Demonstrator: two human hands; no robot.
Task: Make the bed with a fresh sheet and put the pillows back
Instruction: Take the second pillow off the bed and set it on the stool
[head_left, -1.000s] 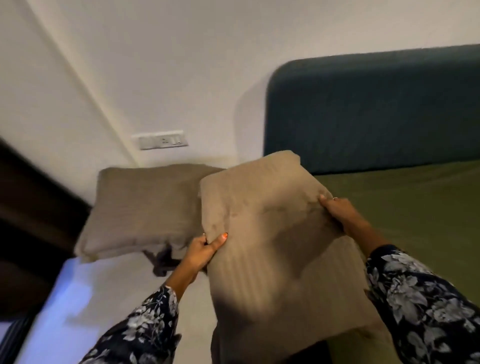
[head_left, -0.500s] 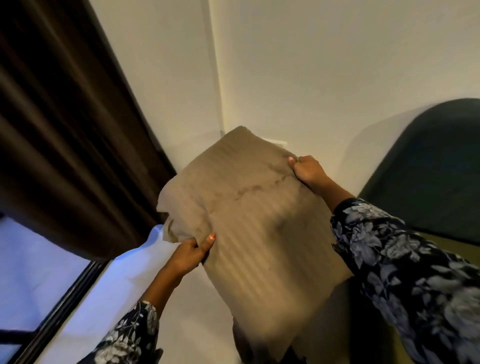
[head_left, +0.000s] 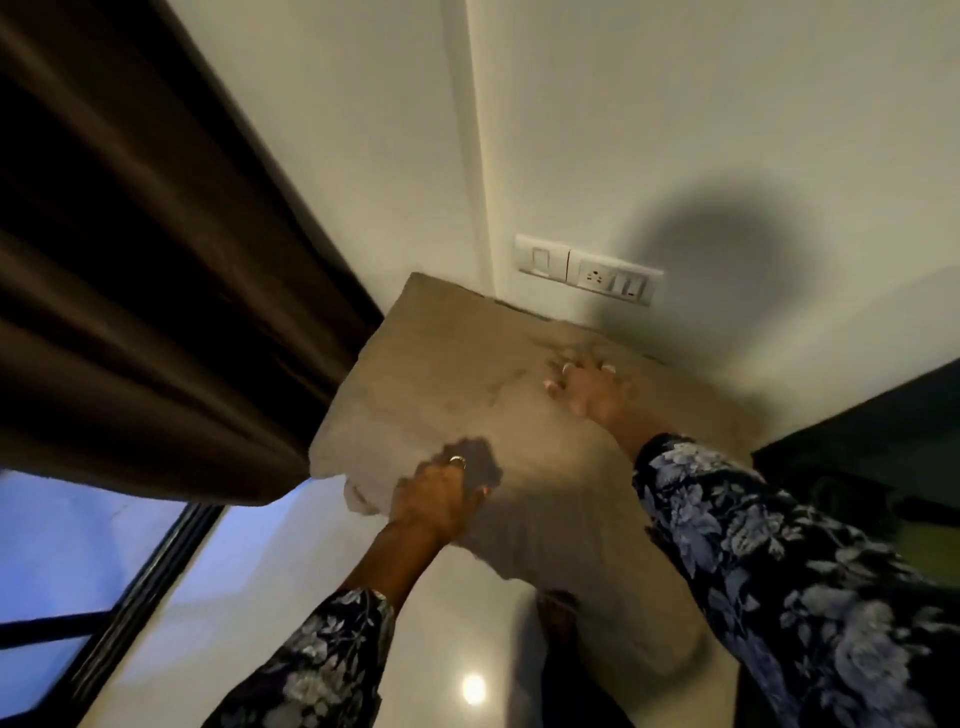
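Tan pillow (head_left: 467, 374) in wall corner, far edge near switch plate (head_left: 589, 270), beside curtain (head_left: 156, 291). Left hand (head_left: 439, 499) grips pillow's near left edge, fingers curled into fabric. Right hand (head_left: 587, 389) lies on top, fingers spread, pressing; blurred.

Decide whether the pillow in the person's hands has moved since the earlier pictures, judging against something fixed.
Yes. The pillow has gone down and toward the wall corner: it earlier hid the switch plate and now lies below it, near the curtain.
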